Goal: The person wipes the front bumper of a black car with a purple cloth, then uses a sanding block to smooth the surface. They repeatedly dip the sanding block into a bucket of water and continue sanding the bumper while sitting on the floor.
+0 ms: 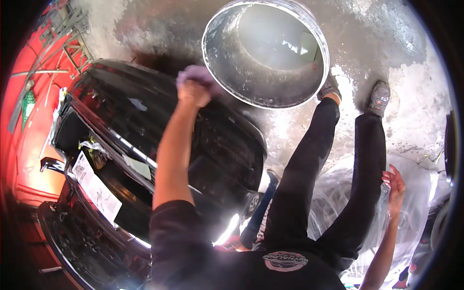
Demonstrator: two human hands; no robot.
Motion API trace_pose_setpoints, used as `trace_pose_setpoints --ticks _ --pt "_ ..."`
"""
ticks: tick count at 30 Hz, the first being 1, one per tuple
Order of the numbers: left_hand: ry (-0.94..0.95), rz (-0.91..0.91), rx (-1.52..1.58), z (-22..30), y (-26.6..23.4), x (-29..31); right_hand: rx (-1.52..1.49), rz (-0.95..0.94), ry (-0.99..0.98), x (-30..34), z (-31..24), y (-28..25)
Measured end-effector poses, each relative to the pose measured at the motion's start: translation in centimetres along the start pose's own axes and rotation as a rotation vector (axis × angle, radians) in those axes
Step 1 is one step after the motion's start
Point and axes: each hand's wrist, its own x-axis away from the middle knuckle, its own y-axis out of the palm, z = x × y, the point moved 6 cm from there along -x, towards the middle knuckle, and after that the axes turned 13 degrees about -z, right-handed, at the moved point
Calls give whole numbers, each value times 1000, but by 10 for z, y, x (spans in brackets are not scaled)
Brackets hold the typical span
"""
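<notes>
Head view: left hand clenches a purple cloth at the edge of a black car panel; right hand half uncurled, hold unclear; round tub, blotchy grey floor beyond.

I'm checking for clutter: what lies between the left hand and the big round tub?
The head view shows a purple cloth there, held in the left hand; whether it touches the round tub is unclear.

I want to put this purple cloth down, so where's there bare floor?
Bare concrete floor shows right of your right shoe, beyond the plastic sheeting, and left of the tub, beyond the black car. Plastic sheeting crowds your right hand; the tub overlaps your left shoe in view.
</notes>
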Motion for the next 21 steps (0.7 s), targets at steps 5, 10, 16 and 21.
trace_pose_setpoints --ticks 5,10,16,21 --pt "-395 -326 -47 -131 -2 -33 34 47 -34 -26 24 -26" --pt "-90 -406 67 -14 50 -92 177 42 61 -38 21 -18" --pt "288 -460 188 225 96 -23 70 25 -33 -26 0 -28" --pt "384 -106 222 229 62 48 67 7 -53 7 20 -51"
